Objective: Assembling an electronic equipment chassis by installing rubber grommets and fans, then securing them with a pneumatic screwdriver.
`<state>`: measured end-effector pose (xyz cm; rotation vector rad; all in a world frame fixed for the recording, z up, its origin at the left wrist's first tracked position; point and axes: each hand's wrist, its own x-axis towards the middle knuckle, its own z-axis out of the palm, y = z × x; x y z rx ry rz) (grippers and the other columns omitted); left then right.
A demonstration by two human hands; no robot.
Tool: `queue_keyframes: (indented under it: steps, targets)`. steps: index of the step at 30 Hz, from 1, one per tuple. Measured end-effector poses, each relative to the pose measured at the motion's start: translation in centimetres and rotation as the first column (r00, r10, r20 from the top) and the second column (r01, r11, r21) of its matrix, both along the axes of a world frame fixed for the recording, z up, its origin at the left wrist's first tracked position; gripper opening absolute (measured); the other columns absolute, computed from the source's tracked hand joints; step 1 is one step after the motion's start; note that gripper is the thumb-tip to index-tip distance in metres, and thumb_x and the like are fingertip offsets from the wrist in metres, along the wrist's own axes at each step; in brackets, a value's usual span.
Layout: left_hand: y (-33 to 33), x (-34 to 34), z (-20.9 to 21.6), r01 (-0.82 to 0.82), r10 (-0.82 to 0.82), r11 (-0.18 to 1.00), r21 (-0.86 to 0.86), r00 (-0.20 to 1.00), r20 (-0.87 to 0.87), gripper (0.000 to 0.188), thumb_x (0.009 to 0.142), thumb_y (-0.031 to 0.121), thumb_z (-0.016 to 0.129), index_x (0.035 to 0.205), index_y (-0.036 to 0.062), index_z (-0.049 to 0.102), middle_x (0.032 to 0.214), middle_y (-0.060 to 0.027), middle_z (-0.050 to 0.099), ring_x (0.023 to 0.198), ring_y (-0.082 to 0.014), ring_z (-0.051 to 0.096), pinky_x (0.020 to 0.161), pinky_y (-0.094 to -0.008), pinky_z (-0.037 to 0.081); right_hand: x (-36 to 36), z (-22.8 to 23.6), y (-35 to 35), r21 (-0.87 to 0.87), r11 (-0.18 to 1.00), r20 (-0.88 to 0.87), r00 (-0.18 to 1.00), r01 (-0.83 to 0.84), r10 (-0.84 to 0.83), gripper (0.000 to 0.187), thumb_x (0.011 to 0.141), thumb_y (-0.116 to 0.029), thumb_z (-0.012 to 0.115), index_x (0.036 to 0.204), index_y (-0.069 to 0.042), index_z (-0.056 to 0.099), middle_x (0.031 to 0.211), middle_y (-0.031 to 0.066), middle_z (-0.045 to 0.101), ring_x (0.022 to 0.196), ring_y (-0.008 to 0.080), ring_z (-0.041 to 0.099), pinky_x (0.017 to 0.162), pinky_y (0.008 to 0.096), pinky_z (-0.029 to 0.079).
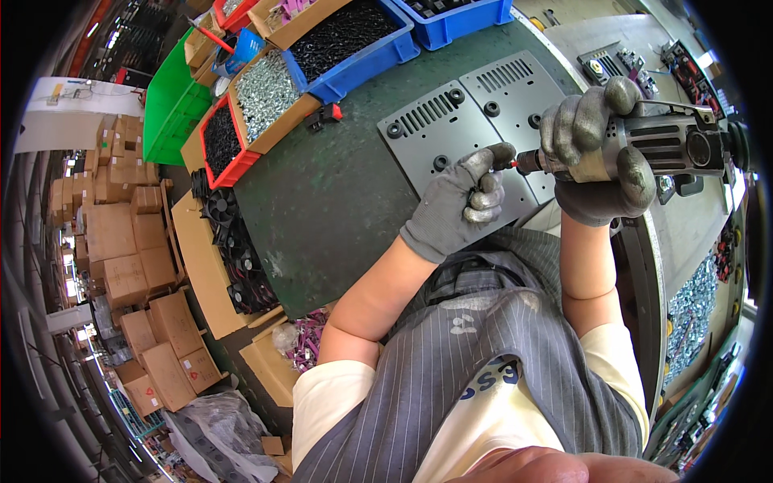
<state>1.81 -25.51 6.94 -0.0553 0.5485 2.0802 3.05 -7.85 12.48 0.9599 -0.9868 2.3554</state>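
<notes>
My right hand (594, 153), in a grey glove, is wrapped round a dark power screwdriver (667, 143). The tool lies nearly level, its red-tipped bit (513, 164) pointing left. At that tip, the gloved fingers of my left hand (463, 201) are pinched together; whatever is between them is too small or hidden to name. Beneath both hands lie two flat grey metal panels (420, 138), side by side, with rows of slots. Black round feet (440, 163) sit on the panels, several in all. My right hand and the tool cover part of the right panel.
Blue bins (366, 64) of black screws stand at the far edge of the dark green bench (322, 217). Beside them are a carton of silvery screws (268, 95) and a red bin (233, 165). Black fans (233, 241) lie left. Stacked cartons (113, 233) stand beyond.
</notes>
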Motion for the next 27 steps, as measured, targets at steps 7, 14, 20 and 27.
queue_keyframes:
  steps: [7,14,20,27]
  targets:
    - [1.7,0.5,0.0,0.061,-0.066,0.989,0.138,0.997,0.029,0.033,0.097,0.025,0.046,0.119,0.002,0.05,0.067,0.0024,0.044,0.051,-0.0039,0.036,0.04,-0.015,0.031,1.0,-0.5,0.1,-0.221,0.964,0.251,0.964,0.15,-0.092,0.047,0.081,-0.031,0.053,0.117,-0.002,0.044,0.079,0.0033,0.044,0.065,0.0129,0.042,0.058,0.0257,0.035]
    - [2.6,0.3,0.4,0.065,-0.066,0.997,0.037,0.998,0.021,0.031,0.097,0.025,0.045,0.119,0.0055,0.052,0.065,0.0041,0.04,0.051,-0.0039,0.034,0.04,-0.0151,0.031,1.3,-0.9,2.3,-0.208,0.966,0.138,0.982,0.152,-0.125,0.052,0.082,-0.032,0.052,0.123,-0.003,0.044,0.083,0.0055,0.049,0.068,0.0152,0.047,0.062,0.0309,0.038]
    - [2.8,0.5,-0.1,0.037,-0.038,0.999,0.024,0.998,0.043,0.032,0.096,0.024,0.046,0.12,0.0033,0.051,0.064,0.0036,0.043,0.05,-0.0043,0.035,0.039,-0.0156,0.03,1.6,-1.3,2.5,-0.045,0.991,0.008,0.992,0.126,-0.126,0.048,0.083,-0.027,0.054,0.126,-0.008,0.042,0.086,0.0067,0.055,0.064,0.017,0.054,0.059,0.0328,0.047]
    - [2.0,-0.5,0.5,0.138,-0.166,0.984,-0.116,0.946,-0.28,0.036,0.098,0.029,0.042,0.116,0.0005,0.053,0.065,0.0032,0.045,0.05,-0.0025,0.037,0.043,-0.0168,0.031,1.7,-1.3,2.6,-0.067,0.997,0.036,0.999,0.039,-0.036,0.049,0.083,-0.027,0.056,0.125,-0.006,0.042,0.083,0.0062,0.054,0.062,0.0184,0.054,0.056,0.0333,0.046]
